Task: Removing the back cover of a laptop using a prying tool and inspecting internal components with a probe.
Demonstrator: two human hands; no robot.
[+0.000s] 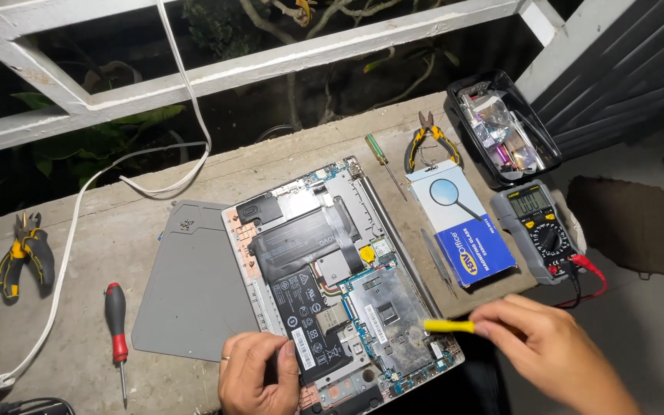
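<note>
An opened laptop (347, 230) lies bottom-up on a concrete ledge, its circuit board and black battery (301, 253) exposed. My left hand (259, 376) rests on the battery's near end at the laptop's front edge. My right hand (551, 350) grips a yellow tool (447, 326), whose tip points at the board's right side near the edge. The grey bottom cover (190, 284) lies to the left of the laptop.
Left: a red-handled screwdriver (116, 323), black-and-yellow pliers (24, 257), a white cable (78, 207). Right: tweezers (437, 257), a blue-and-white box (463, 223), a multimeter (539, 230) with red and black leads, yellow pliers (428, 138), a green screwdriver (382, 157), a black parts tray (501, 127).
</note>
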